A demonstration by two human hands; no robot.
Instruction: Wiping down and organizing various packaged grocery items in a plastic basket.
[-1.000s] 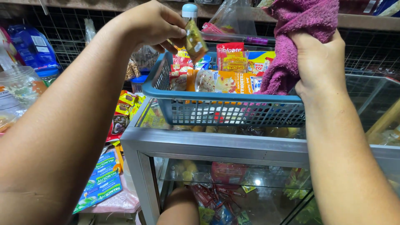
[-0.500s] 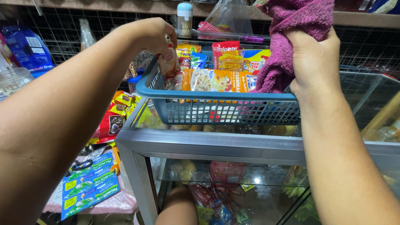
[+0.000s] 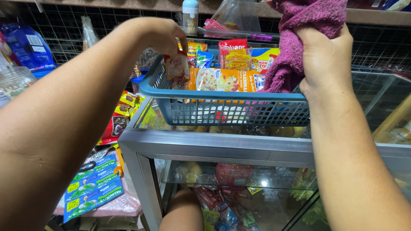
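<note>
Fingers of the left hand are pinched shut on a small pale sachet, which now hangs just inside the left end of the blue mesh basket. A second ago those fingers were higher and further right, near a yellowish packet by the small bottle; they have since come down and left, so the sachet looks to be going into, or coming out of, the basket's left corner, and I cannot tell which.

Right of those fingers, packed close against the sachet, stand orange and yellow noodle packets, with a red pouch behind them. Further right, the right hand is clenched around a bunched purple towel at the basket's right rim, much as it was before; the towel's tail drapes into the basket.

Below the fingers, the basket sits on a glass display case with an aluminium frame. Left and lower hang strips of blue-green sachets and red-yellow packets. The crowded packets leave little room at that corner.
</note>
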